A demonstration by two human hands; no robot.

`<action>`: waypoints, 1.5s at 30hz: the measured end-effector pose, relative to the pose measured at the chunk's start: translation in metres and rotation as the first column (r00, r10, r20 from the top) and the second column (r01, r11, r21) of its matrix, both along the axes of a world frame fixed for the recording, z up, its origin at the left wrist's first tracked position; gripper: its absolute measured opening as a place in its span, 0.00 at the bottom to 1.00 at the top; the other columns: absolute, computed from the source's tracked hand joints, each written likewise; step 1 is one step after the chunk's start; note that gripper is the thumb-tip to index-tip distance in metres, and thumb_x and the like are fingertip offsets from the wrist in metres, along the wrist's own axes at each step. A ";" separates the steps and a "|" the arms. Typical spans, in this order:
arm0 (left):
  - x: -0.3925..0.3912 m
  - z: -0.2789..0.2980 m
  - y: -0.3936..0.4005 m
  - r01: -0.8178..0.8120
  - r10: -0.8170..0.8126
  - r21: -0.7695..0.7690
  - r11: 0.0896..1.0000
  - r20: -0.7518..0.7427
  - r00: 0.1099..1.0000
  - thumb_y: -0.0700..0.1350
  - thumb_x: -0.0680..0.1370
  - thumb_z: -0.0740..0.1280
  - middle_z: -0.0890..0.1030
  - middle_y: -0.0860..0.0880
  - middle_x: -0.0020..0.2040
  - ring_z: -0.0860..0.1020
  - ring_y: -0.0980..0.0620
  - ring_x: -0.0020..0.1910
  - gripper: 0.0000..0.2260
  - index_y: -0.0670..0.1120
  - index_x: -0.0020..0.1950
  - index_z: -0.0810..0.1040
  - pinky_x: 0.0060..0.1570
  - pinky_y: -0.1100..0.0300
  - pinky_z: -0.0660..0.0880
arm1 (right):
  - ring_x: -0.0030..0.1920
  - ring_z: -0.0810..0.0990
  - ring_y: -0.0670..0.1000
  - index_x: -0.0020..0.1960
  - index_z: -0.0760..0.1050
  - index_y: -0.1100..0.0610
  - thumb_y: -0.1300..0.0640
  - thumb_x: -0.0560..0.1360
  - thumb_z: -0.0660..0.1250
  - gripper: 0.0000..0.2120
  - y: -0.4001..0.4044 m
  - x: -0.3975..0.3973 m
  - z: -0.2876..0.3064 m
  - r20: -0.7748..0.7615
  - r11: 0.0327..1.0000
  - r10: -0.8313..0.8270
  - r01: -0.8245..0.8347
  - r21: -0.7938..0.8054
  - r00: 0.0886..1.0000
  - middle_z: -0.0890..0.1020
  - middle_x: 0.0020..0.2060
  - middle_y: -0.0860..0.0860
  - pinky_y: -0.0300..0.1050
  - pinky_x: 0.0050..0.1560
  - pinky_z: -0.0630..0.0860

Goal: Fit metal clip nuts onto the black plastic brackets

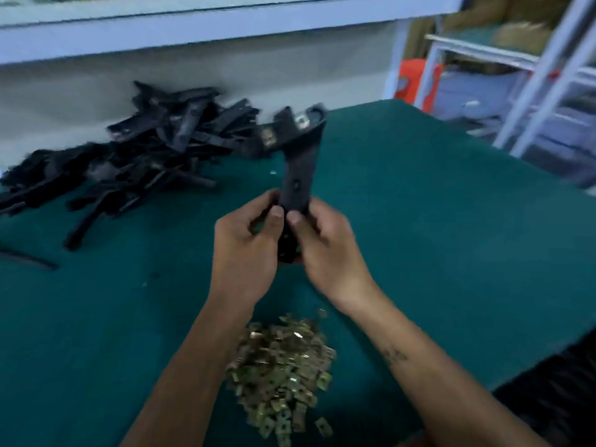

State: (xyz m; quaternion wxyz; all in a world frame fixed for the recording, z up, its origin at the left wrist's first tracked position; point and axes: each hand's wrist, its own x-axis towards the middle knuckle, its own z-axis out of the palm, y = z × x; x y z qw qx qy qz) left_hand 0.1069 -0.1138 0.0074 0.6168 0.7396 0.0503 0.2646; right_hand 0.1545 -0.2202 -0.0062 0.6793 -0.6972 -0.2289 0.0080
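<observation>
Hands (248, 250) (325, 250) gripping matte black bracket (298, 171), brass-toned clips (283, 369)

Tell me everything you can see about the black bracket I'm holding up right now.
The black plastic bracket is a long, matte bar held nearly upright above the green table. Its far end widens into forked arms, where two metal clip nuts appear already fitted. A small hole shows mid-shaft. The left hand and right hand both grip its lower end, thumbs pressed on the front. Motion blur hides finer detail.

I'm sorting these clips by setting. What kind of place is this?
Probably a small factory assembly bench: a green-covered worktable with a heap of black plastic brackets, a pile of metal clip nuts, and metal shelving beside it.
</observation>
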 end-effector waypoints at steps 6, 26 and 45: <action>0.021 -0.011 -0.158 0.425 -0.411 0.150 0.893 -0.113 0.905 0.41 0.74 0.62 0.86 0.50 0.49 0.84 0.48 0.52 0.15 0.49 0.57 0.81 0.58 0.43 0.78 | 0.48 0.79 0.50 0.63 0.78 0.62 0.67 0.83 0.59 0.13 -0.148 -0.021 -0.003 -0.207 0.859 -0.444 0.480 0.177 0.872 0.83 0.47 0.57 0.53 0.55 0.76; -0.105 -0.172 -0.483 0.980 -0.699 -0.139 0.142 -0.715 0.000 0.41 0.83 0.58 0.79 0.43 0.67 0.76 0.41 0.64 0.18 0.49 0.73 0.74 0.61 0.54 0.73 | 0.54 0.83 0.62 0.56 0.75 0.69 0.69 0.82 0.57 0.09 -0.468 -0.179 -0.143 -0.858 0.004 -0.483 0.980 -0.201 -0.174 0.80 0.57 0.68 0.47 0.35 0.75; -0.005 -0.007 -0.164 0.665 -0.646 0.088 0.742 -0.174 0.743 0.33 0.81 0.63 0.85 0.40 0.49 0.81 0.52 0.41 0.09 0.38 0.55 0.82 0.47 0.57 0.79 | 0.48 0.83 0.39 0.55 0.82 0.57 0.68 0.79 0.64 0.11 -0.198 -0.085 -0.026 0.161 0.824 -0.564 0.564 0.053 0.810 0.86 0.48 0.42 0.30 0.51 0.76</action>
